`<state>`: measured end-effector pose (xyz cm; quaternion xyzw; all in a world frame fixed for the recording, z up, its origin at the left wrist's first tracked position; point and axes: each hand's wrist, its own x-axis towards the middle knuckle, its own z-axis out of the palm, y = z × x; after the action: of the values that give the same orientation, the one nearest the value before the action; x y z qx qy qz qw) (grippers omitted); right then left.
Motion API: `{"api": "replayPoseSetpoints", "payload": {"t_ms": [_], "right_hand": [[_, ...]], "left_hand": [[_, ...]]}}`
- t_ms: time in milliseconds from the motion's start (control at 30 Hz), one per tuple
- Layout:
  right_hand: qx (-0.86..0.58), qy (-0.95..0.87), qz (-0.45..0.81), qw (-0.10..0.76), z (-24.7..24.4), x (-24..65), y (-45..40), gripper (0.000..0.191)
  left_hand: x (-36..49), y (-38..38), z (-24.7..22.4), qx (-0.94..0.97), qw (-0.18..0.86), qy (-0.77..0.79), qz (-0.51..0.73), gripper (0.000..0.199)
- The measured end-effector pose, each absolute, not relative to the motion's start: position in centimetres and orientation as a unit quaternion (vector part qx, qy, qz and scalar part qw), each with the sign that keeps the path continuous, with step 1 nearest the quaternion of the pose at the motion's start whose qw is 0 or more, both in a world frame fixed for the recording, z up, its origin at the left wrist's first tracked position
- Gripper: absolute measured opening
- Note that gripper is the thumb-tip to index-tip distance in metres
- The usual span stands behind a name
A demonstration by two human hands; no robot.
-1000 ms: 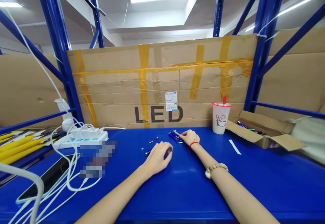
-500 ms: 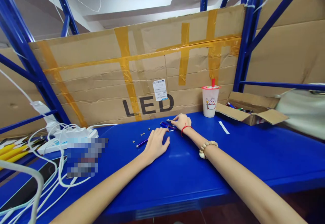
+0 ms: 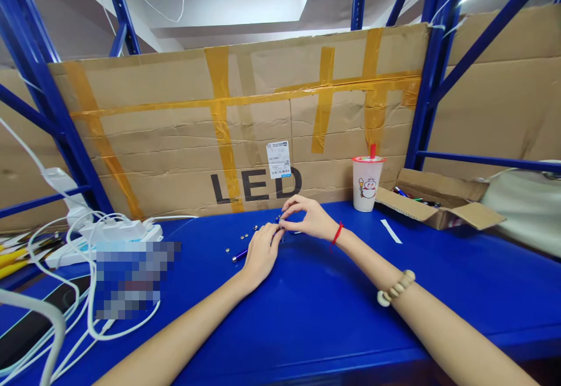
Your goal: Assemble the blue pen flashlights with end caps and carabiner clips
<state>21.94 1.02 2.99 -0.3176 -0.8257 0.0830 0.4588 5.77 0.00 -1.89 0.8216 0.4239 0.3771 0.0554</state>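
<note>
Two hands working close together beside a lidded cup and a cardboard box

On the blue tabletop (image 3: pixel 333 310), the right hand (image 3: pixel 309 218) is bringing its thumb and forefinger together at the left hand's fingertips; what they are pinching, if anything, is too small to tell. The left hand (image 3: pixel 262 251) is lying palm down with its fingers bent and close together, and it is hiding whatever sits beneath, so its grip cannot be told. A blue tube (image 3: pixel 240 256) with a silver end is lying just beside the left hand, partly covered by it. Small round silver pieces (image 3: pixel 227 250) are lying in a loose row beyond that hand, and a bit of blue is showing below the fingertips where the hands are meeting.

Off to the right, the white cup (image 3: pixel 366 186) is standing upright near the back edge, wearing a red-rimmed lid (image 3: pixel 369 159) with a red straw (image 3: pixel 373 151) poking up through it; its walls are hiding what is inside. Next to it, the cardboard box (image 3: pixel 442 221) is sitting with its flaps folded outward, holding slim pen-like items (image 3: pixel 400 193), one blue, some green and dark, heaped toward its left side. A white strip (image 3: pixel 391 231) is lying in front of the cup and box.
</note>
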Motion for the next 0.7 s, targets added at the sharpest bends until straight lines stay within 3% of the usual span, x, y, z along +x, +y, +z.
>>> {"api": "replayPoseSetpoints", "payload": {"t_ms": [133,233,367,567,700], "right_hand": [[-0.367,-0.82,0.121,0.423,3.2,23.2,1.7,0.025],[-0.474,-0.779,0.03,0.41,2.9,24.9,2.5,0.023],[-0.584,-0.76,-0.077,0.273,1.9,26.3,3.4,0.019],[-0.602,-0.78,-0.073,0.157,-0.2,25.8,4.2,0.026],[-0.604,-0.779,-0.073,0.154,-0.8,25.8,4.7,0.024]], "left_hand": [[5.8,-0.1,-1.8,0.813,0.091,0.426,0.387,0.018],[5.9,-0.4,-1.7,0.819,0.092,0.42,0.38,0.016],[6.0,-1.0,-1.5,0.842,0.052,0.403,0.355,0.013],[6.1,-1.4,-1.4,0.885,0.002,0.366,0.288,0.012],[6.2,-1.6,-1.4,0.887,0.005,0.368,0.279,0.009]]}}
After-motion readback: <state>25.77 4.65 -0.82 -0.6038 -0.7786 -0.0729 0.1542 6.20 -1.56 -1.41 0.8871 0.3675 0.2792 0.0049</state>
